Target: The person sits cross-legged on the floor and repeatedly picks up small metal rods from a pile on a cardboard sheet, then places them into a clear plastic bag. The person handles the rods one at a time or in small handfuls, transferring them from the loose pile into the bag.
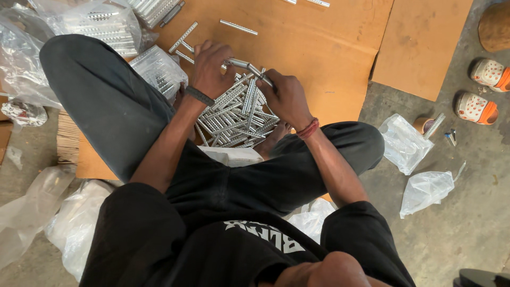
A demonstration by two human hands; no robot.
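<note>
We see a person seated cross-legged on cardboard [319, 42]. The left hand [210, 69] and right hand [287, 95] each grip one end of a slotted metal strip [247, 67] just above a loose strip pile [234, 117]. Bagged strips [101, 26] lie beyond the pile, which still holds many, so we judge much work remains.

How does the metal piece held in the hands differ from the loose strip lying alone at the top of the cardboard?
The held metal piece is gripped between the left hand and right hand, above the pile of strips; the loose strip lies flat, untouched, on bare cardboard. Both are slim, silvery and tilted alike.
</note>
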